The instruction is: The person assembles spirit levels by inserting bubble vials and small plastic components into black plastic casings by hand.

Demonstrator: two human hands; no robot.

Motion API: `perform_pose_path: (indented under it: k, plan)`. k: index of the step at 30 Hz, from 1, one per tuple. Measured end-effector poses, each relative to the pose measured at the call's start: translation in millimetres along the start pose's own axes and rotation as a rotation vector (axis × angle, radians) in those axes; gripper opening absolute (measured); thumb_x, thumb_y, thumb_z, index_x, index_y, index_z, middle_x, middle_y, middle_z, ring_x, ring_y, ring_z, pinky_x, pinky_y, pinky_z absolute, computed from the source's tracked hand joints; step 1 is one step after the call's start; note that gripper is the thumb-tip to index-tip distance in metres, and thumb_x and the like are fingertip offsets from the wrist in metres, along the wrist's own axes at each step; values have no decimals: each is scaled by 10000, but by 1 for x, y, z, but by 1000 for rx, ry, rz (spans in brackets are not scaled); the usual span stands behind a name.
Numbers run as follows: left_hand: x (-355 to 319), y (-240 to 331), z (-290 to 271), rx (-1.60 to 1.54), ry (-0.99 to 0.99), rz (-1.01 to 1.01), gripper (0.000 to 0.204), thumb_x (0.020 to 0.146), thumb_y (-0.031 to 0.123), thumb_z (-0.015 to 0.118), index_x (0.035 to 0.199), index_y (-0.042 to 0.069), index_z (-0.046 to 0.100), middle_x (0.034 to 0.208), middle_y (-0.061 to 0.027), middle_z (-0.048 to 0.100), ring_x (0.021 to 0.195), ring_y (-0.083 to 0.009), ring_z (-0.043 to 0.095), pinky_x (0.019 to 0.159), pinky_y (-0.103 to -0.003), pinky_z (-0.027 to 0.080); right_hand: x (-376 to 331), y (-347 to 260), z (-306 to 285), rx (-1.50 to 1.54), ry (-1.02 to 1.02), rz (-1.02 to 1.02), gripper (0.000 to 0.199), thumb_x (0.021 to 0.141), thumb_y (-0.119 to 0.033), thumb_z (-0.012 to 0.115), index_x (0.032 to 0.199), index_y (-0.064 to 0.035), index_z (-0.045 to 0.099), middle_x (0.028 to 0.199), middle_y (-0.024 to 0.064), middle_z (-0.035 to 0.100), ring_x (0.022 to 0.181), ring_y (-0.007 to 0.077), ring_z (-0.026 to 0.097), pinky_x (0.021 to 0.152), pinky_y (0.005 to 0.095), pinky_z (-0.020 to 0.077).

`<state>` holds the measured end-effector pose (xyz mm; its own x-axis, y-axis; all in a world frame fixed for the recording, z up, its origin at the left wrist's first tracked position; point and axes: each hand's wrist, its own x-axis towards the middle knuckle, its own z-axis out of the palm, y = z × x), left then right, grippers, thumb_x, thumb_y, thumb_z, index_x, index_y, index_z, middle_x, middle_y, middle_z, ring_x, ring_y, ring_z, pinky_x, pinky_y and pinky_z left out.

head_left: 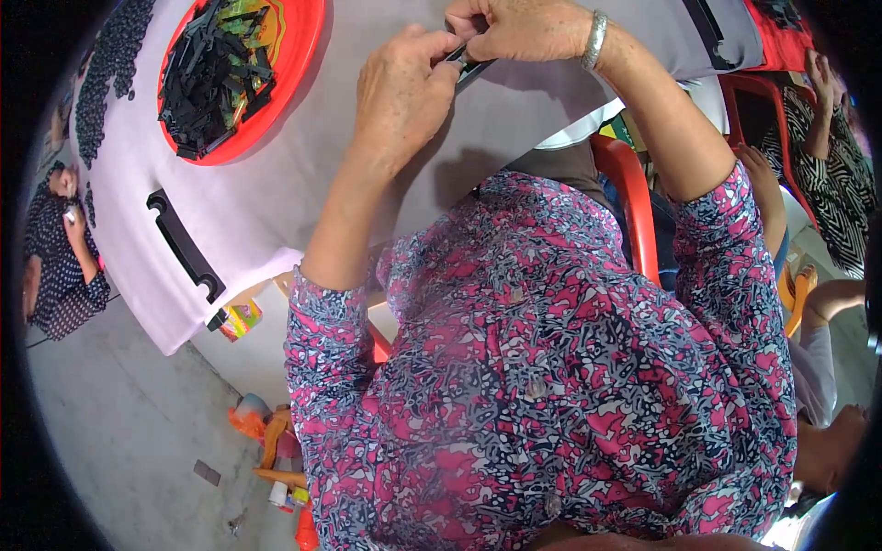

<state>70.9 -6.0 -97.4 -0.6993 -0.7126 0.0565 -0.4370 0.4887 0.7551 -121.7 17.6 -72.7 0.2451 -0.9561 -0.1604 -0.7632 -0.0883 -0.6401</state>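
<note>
My left hand (404, 92) and my right hand (528, 32) meet over the table near the top of the view. Between them they hold a dark, narrow strip-like piece (474, 72), its lower end showing under my fingers. My left thumb and fingers pinch it from the left. The right fingers are bent down onto its upper part, so what they press is hidden. A silver bracelet (595, 40) circles my right wrist. To the left stands a red plate (308, 55) heaped with small flat black pieces (207, 92).
A long black bracket-like part (186, 246) lies on the pale tablecloth (266, 197) at left; another black part (706, 32) lies at upper right. Many small dark pieces (108, 69) spread at far left. Red chairs (634, 197) and other people (73, 248) are around the table.
</note>
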Motion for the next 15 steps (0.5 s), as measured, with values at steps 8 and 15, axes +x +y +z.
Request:
perform_pose_path:
  k: [8,15]
  plan:
    - [3,7,-2,-60,-1,-92,233,822,78,650,1036,24,725,782,-67,567,733,-158,586,698,-301,460,2,2,3,-21,19,6,186,701,-203,673,642,-65,563,644,140,610,660,304,609,640,410,464]
    - [1,-2,4,-197,22,-121,208,782,81,648,964,54,744,810,-111,626,723,-258,625,721,-371,487,0,-5,0,-27,-10,49,204,698,-222,667,634,-66,553,662,148,613,700,326,615,660,426,462]
